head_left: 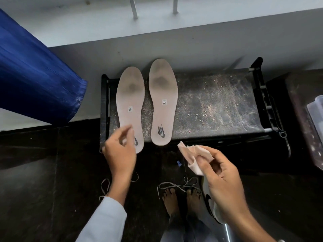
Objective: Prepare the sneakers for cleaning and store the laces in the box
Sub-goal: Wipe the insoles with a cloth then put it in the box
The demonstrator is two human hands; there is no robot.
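Two dirty beige insoles lie side by side on a dusty black rack (pixel 218 105): the left insole (pixel 130 102) and the right insole (pixel 163 102). My left hand (pixel 119 151) hovers over the heel of the left insole, fingers loosely curled, holding nothing. My right hand (pixel 222 180) grips a crumpled pale pink cloth (pixel 192 159) in front of the rack. White laces (pixel 176 186) lie loose on the dark floor near my bare feet, another lace (pixel 104 187) lies by my left wrist. A white sneaker (pixel 209 201) shows partly behind my right hand.
A translucent plastic box (pixel 316 119) sits on a dark surface at the right edge. A blue curtain (pixel 35 81) hangs at the left. A grey wall ledge runs behind the rack. A small blue item (pixel 178 163) lies on the floor.
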